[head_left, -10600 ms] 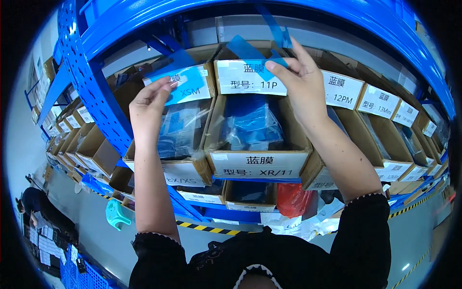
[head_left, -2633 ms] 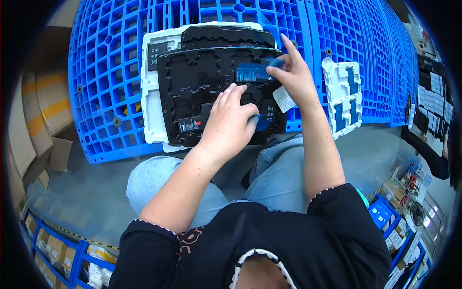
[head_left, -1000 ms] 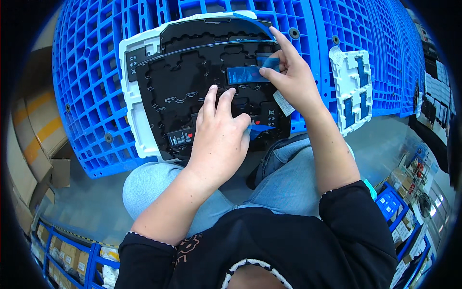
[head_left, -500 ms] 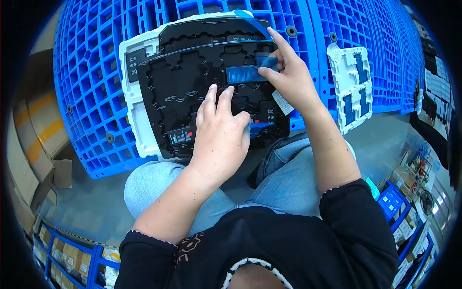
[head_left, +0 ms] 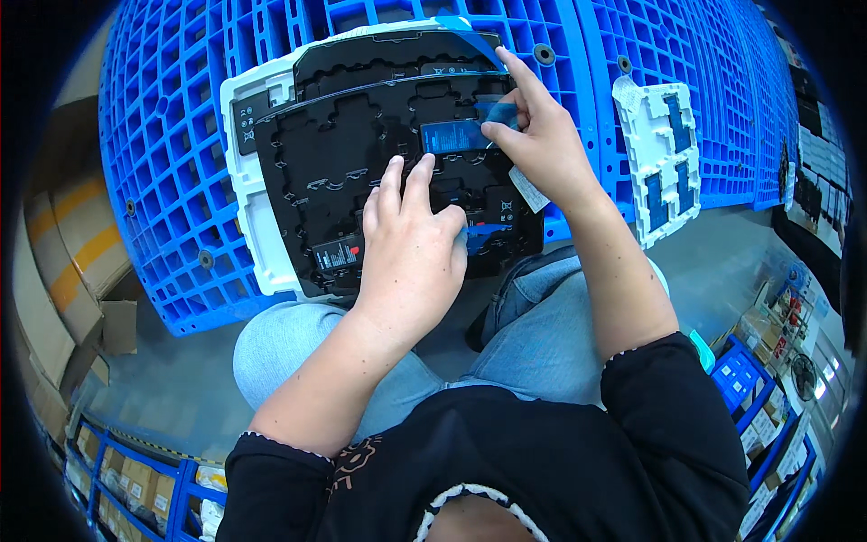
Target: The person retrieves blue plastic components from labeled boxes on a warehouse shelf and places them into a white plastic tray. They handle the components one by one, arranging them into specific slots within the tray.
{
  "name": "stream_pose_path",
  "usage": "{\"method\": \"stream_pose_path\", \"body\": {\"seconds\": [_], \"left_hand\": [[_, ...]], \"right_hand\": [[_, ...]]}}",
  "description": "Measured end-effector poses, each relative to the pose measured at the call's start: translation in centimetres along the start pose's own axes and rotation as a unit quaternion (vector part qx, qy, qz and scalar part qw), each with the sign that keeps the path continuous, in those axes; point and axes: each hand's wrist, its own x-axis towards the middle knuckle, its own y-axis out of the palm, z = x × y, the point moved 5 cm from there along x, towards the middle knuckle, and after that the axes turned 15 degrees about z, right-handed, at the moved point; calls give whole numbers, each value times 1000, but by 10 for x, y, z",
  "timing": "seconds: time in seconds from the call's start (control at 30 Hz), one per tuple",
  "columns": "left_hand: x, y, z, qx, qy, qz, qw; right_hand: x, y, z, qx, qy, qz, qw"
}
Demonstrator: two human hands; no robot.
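My left hand [head_left: 411, 237] lies over a black moulded plastic tray [head_left: 316, 149], fingers stretched out and nothing visibly held. Its fingertips are near a flat rectangular piece with a blue face [head_left: 452, 137], possibly a battery. At that piece's right end is my right hand [head_left: 546, 135], its thumb and a curled finger closed around a translucent blue film tab [head_left: 498, 112]. The index finger points up the tray's right edge. A labelled black battery [head_left: 336, 254] sits in the tray's lower left. More blue film [head_left: 483, 237] shows just right of my left hand, which partly covers it.
Under the black tray is a white foam tray [head_left: 256, 217], resting on blue plastic pallets [head_left: 172, 181]. Another white foam tray [head_left: 664, 208] with several blue pieces stands at right. A blue strip [head_left: 470, 38] crosses the far corner. Cardboard boxes [head_left: 77, 244] line the left.
Both hands keep nearly the same pose. The view has shifted slightly, and the left fingertips sit a touch further left.
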Motion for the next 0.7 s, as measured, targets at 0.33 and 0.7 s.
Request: {"method": "stream_pose_path", "body": {"seconds": [0.33, 0.7], "left_hand": [[0, 1, 1, 6, -3, 2, 1000], [2, 0, 0, -5, -6, -1, 1000]], "right_hand": [[1, 1, -1, -10, 6, 0, 1000], [0, 2, -4, 4, -5, -16, 1000]]}}
